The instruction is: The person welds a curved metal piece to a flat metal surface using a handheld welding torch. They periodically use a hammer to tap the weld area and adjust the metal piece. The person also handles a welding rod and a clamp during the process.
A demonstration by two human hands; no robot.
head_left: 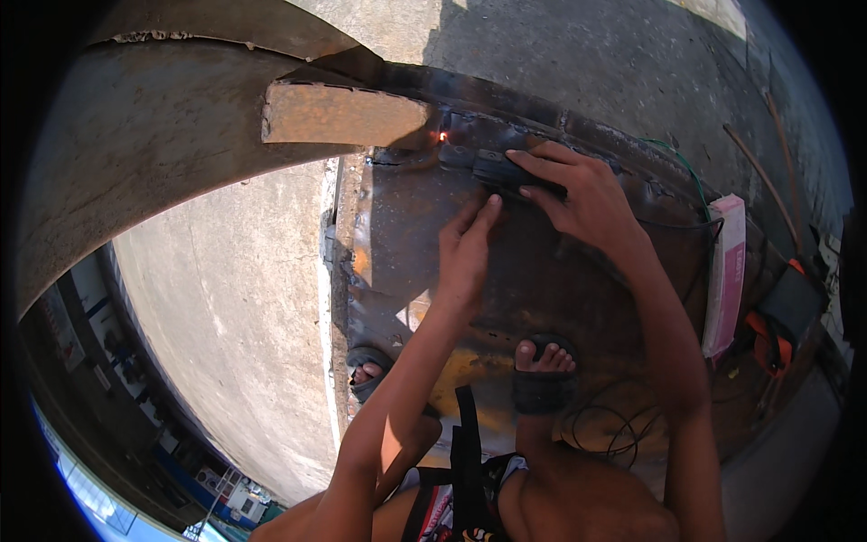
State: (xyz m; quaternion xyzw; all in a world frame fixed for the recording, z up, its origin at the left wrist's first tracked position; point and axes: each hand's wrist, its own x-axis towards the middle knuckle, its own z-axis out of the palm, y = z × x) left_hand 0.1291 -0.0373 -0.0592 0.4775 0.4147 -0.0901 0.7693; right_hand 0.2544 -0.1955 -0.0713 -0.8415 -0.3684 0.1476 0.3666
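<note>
A dark, blocky handheld tool [495, 170] lies low over a rusty steel plate [406, 244]; its exact kind is not clear. My right hand [587, 194] grips it from the right, fingers on its far side and thumb on the near side. Close to its near edge is my left hand [465, 239], thumb and fingers extended and apart, with nothing visible in it. Just beyond the tool's left end, a small spot glows orange [442, 137] on the metal, beside a rusty rectangular steel strip [348, 116].
A large curved steel sheet [163, 154] rises at the left. At the right stand a pink and white box [725, 275], a green wire [684, 161] and an orange-and-black item [781, 316]. Thin black cable [610, 429] coils near my sandalled foot [545, 361].
</note>
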